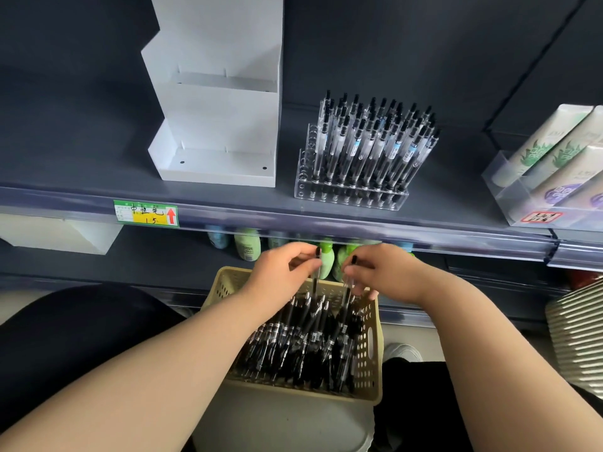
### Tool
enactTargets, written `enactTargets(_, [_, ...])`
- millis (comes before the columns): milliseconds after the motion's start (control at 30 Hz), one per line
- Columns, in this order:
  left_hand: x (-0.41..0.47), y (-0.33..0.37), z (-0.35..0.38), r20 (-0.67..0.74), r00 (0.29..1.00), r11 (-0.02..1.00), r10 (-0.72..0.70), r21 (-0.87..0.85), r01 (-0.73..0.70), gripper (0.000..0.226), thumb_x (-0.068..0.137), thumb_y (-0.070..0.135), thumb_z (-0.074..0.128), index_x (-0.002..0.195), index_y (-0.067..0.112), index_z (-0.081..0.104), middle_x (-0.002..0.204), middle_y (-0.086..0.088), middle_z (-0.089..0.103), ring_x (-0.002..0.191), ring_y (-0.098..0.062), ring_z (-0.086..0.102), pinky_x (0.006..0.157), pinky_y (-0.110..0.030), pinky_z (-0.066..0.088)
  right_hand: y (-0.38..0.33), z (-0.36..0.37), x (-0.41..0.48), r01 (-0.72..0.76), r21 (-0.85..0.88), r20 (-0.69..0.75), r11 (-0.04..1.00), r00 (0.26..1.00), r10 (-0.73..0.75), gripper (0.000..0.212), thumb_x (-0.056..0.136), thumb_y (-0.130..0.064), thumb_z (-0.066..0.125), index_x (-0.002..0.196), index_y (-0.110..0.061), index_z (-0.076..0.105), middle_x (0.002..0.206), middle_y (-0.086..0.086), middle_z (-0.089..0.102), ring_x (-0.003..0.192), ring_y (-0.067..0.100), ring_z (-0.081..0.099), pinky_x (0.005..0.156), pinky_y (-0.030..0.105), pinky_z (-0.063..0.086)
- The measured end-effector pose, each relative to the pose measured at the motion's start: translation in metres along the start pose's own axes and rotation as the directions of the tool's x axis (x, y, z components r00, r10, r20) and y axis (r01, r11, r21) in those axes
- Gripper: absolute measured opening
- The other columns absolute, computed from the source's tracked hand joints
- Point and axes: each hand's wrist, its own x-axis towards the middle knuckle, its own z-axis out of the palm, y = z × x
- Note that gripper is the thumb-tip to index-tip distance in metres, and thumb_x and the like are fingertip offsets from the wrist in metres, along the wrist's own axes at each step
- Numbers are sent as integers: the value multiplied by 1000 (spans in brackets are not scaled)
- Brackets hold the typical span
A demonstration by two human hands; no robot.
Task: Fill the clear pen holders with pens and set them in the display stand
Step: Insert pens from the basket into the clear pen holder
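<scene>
Cream plastic made up the perforated basket at six o'clock, low between your forearms, heaped with loose black pens. Your left hand hovered over the basket's far rim, its grip narrowed to a pinch around a first pen, held nearly upright with the black end on top. Your right hand sat just beside it toward three o'clock, apart from the left. Its grip was likewise a narrow pinch on a second pen, whose lower end reached down to the heap.

At twelve o'clock, on the dark grey shelf above, stood a clear pen holder, a stepped acrylic block drilled with rows of holes. Clear-barrelled pens with black ends stood in it, leaning toward one o'clock. Bare hole rims showed at its nine o'clock end.

At eleven o'clock on the same shelf, beside the holder but not touching it, stood the white display stand, with stepped tiers.

A green and yellow price label with a red arrow was on the shelf edge below the stand. Pale tubes lay in a clear tray at two o'clock. Green bottles stood on the lower shelf beyond your hands.
</scene>
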Motion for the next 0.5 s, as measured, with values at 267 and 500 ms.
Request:
enactTargets(267, [13,54,-27,-237,967,973,96,-183,-141,18,80,24,70,96,33,67,80,28,64,80,12,60,70,-1,42,-41,-46,-18,245,82,-257,966,942,-217,9,89,-22,62,92,-27,68,60,-12,66,49,-5,57,48,7,42])
enactTargets(500, [23,76,-53,-375,911,928,169,-251,-275,16,81,30,68,95,37,65,89,16,71,83,-3,66,76,-17,52,-58,-61,-22,410,200,-447,890,846,-289,10,85,-16,66,90,-24,67,62,-14,65,53,-2,60,53,5,42])
